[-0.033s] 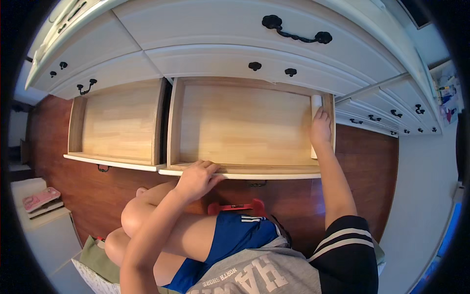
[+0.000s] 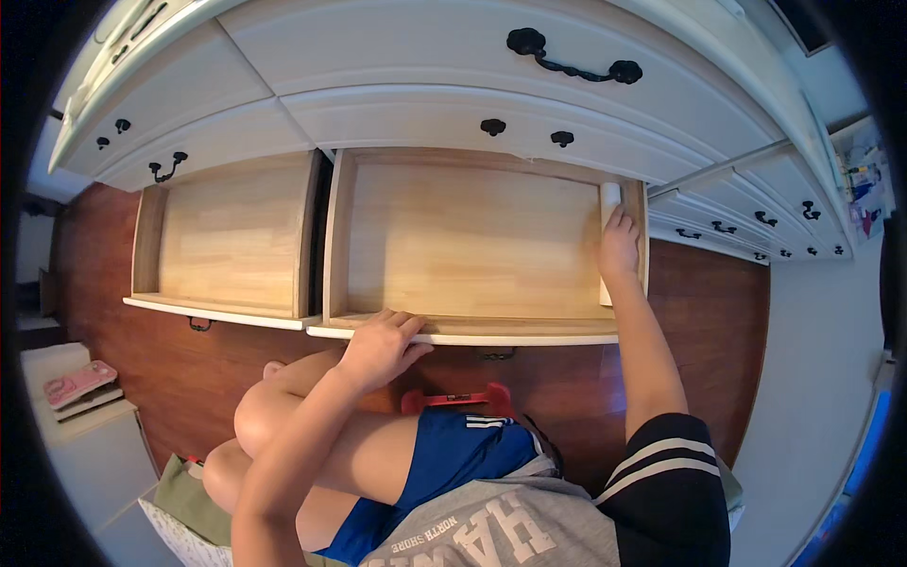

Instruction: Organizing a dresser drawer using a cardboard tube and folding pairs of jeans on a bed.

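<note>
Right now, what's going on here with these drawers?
A person sits on the floor in front of a white dresser with two wooden drawers pulled open. The left hand rests on the front edge of the larger drawer. The right hand reaches inside it, pressing a white strip against the right inner wall. The smaller drawer beside it is untouched. A red tool lies on the floor below.

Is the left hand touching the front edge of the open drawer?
Touching: the head view shows the left hand with fingers lying on the drawer's front edge, no gap.
</note>
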Demonstrator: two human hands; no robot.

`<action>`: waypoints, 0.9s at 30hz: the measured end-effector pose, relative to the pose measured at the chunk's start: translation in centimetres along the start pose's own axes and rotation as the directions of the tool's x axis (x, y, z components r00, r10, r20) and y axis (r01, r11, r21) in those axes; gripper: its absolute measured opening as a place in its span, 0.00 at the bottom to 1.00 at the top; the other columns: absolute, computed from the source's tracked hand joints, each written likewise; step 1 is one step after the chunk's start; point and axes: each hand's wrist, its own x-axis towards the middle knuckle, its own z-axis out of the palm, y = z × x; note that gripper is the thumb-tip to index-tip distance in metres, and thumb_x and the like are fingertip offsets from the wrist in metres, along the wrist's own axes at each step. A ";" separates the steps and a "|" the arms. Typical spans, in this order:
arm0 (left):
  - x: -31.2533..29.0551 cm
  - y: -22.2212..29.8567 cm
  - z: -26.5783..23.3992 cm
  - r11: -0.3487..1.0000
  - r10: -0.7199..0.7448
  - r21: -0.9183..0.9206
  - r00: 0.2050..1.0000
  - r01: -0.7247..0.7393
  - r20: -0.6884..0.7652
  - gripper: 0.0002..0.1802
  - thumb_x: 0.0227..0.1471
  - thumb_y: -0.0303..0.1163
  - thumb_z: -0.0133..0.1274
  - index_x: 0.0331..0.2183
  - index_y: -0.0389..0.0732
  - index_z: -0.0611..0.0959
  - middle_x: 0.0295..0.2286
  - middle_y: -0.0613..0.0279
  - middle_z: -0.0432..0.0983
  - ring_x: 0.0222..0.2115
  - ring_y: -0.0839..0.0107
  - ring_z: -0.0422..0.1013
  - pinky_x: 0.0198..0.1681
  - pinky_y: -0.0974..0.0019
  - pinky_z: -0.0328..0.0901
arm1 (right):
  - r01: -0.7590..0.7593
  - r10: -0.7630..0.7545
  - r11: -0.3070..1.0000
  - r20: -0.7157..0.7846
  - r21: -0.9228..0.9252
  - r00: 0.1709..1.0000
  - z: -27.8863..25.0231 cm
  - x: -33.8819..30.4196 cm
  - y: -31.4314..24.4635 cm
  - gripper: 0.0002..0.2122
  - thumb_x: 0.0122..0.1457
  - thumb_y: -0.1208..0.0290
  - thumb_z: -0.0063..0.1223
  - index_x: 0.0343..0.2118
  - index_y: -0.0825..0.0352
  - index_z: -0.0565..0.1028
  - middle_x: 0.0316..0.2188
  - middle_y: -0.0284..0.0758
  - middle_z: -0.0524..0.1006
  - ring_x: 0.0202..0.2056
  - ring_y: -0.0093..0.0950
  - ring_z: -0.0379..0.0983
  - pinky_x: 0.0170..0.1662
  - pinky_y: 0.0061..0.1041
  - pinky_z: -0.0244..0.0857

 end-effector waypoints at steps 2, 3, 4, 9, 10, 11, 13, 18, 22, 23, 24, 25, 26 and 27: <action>-0.4 -0.1 -0.2 1.000 -0.004 0.017 0.997 0.003 0.081 0.19 0.45 0.33 0.58 0.41 0.38 0.78 0.36 0.52 0.76 0.40 0.53 0.71 0.42 0.56 0.69 | -0.008 0.003 0.997 -0.060 -0.079 0.998 1.2 0.8 -0.4 0.30 0.51 0.68 0.60 0.55 0.72 0.62 0.46 0.45 0.69 0.51 0.45 0.66 0.51 0.40 0.66; -0.5 -0.1 -0.2 1.000 -0.009 0.018 0.997 0.007 0.080 0.19 0.45 0.33 0.58 0.41 0.38 0.78 0.36 0.52 0.76 0.40 0.53 0.71 0.42 0.56 0.69 | -0.003 0.005 1.000 0.057 -0.028 0.998 1.1 1.0 -0.9 0.29 0.51 0.70 0.59 0.56 0.71 0.63 0.46 0.45 0.69 0.50 0.46 0.66 0.52 0.42 0.64; -0.5 0.0 -0.2 1.000 -0.021 0.025 0.996 0.019 0.083 0.19 0.45 0.31 0.58 0.41 0.38 0.78 0.36 0.53 0.76 0.40 0.55 0.71 0.44 0.58 0.68 | -0.006 0.002 1.000 0.171 0.021 0.985 1.0 1.2 -1.3 0.27 0.52 0.72 0.58 0.56 0.69 0.63 0.46 0.44 0.69 0.50 0.46 0.66 0.53 0.44 0.62; -0.5 -0.2 -0.2 1.000 -0.021 0.023 0.994 0.019 0.105 0.21 0.44 0.32 0.58 0.43 0.38 0.77 0.37 0.53 0.75 0.41 0.54 0.71 0.44 0.57 0.68 | 0.450 -0.467 0.844 -0.014 0.292 0.884 -1.6 -1.6 -5.0 0.24 0.51 0.78 0.50 0.54 0.65 0.67 0.48 0.41 0.69 0.49 0.44 0.64 0.55 0.43 0.59; -0.5 -0.2 -0.4 0.999 -0.037 0.027 0.992 0.034 0.122 0.21 0.44 0.32 0.58 0.43 0.38 0.77 0.37 0.53 0.75 0.41 0.54 0.71 0.45 0.57 0.68 | 0.444 -0.460 0.848 -0.014 0.289 0.888 -2.3 -1.5 -5.7 0.24 0.51 0.78 0.50 0.54 0.65 0.67 0.48 0.41 0.69 0.49 0.44 0.64 0.55 0.43 0.59; -0.6 -0.1 -0.6 0.998 -0.054 0.033 0.989 0.050 0.139 0.22 0.44 0.31 0.58 0.43 0.38 0.77 0.37 0.53 0.75 0.41 0.54 0.71 0.45 0.57 0.68 | 0.551 -0.558 0.780 -0.069 0.296 0.827 -3.1 -1.2 -6.2 0.25 0.50 0.78 0.50 0.54 0.65 0.67 0.48 0.41 0.69 0.50 0.44 0.63 0.55 0.42 0.60; -0.4 0.1 -0.7 0.999 -0.040 0.038 0.989 0.035 0.144 0.21 0.43 0.30 0.58 0.43 0.38 0.77 0.36 0.54 0.75 0.40 0.55 0.71 0.46 0.58 0.67 | 0.640 -0.636 0.713 -0.121 0.286 0.762 -3.4 -0.2 -6.4 0.26 0.48 0.79 0.50 0.54 0.65 0.67 0.49 0.41 0.69 0.50 0.44 0.63 0.55 0.42 0.60; -0.2 0.3 -0.8 0.998 -0.039 0.058 0.989 0.031 0.146 0.21 0.41 0.27 0.57 0.43 0.38 0.77 0.35 0.54 0.75 0.40 0.56 0.71 0.45 0.59 0.67 | 0.641 -0.616 0.741 -0.178 0.200 0.767 -2.5 3.0 -6.4 0.27 0.50 0.80 0.48 0.57 0.64 0.65 0.50 0.41 0.68 0.51 0.43 0.61 0.56 0.38 0.60; 0.0 0.4 -1.0 0.998 -0.037 0.062 0.986 0.027 0.163 0.22 0.41 0.26 0.57 0.43 0.38 0.77 0.35 0.54 0.75 0.39 0.56 0.71 0.45 0.59 0.67 | 0.574 -0.567 0.771 -0.111 0.278 0.816 -1.4 4.4 -6.5 0.28 0.50 0.80 0.48 0.58 0.63 0.63 0.52 0.43 0.65 0.54 0.45 0.59 0.58 0.39 0.58; -0.1 0.4 -0.9 0.998 -0.042 0.062 0.986 0.033 0.160 0.22 0.41 0.26 0.57 0.43 0.38 0.77 0.35 0.54 0.75 0.39 0.56 0.71 0.45 0.59 0.67 | 0.567 -0.557 0.776 -0.123 0.275 0.821 -0.8 4.3 -6.5 0.28 0.51 0.80 0.48 0.58 0.63 0.63 0.52 0.43 0.65 0.54 0.45 0.59 0.59 0.39 0.58; -0.1 0.5 -1.0 0.997 -0.050 0.063 0.987 0.041 0.155 0.22 0.41 0.26 0.57 0.43 0.38 0.77 0.35 0.54 0.75 0.39 0.56 0.71 0.45 0.59 0.67 | 0.564 -0.548 0.779 -0.138 0.273 0.825 -0.1 4.3 -6.4 0.28 0.51 0.80 0.47 0.58 0.63 0.63 0.53 0.43 0.65 0.54 0.45 0.59 0.59 0.38 0.57; 0.0 0.5 -1.1 0.997 -0.050 0.065 0.986 0.040 0.159 0.22 0.41 0.26 0.57 0.43 0.38 0.77 0.35 0.54 0.75 0.39 0.56 0.71 0.45 0.59 0.67 | 0.561 -0.546 0.780 -0.137 0.277 0.827 0.5 4.5 -6.3 0.28 0.51 0.80 0.47 0.58 0.63 0.63 0.53 0.43 0.65 0.54 0.45 0.59 0.59 0.38 0.57; 0.2 0.5 -1.2 0.997 -0.054 0.067 0.983 0.043 0.173 0.22 0.41 0.26 0.56 0.43 0.39 0.77 0.35 0.54 0.75 0.39 0.56 0.71 0.45 0.59 0.68 | 0.512 -0.492 0.787 -0.150 0.344 0.858 1.1 4.8 -5.9 0.28 0.51 0.80 0.48 0.58 0.63 0.62 0.53 0.43 0.65 0.54 0.46 0.59 0.59 0.39 0.57; 0.2 0.5 -1.2 0.997 -0.060 0.066 0.980 0.048 0.190 0.22 0.41 0.25 0.56 0.43 0.39 0.77 0.35 0.53 0.75 0.39 0.55 0.72 0.44 0.58 0.68 | 0.459 -0.436 0.787 -0.155 0.412 0.886 1.3 4.8 -5.7 0.28 0.52 0.79 0.48 0.59 0.63 0.62 0.53 0.43 0.65 0.54 0.47 0.59 0.59 0.39 0.57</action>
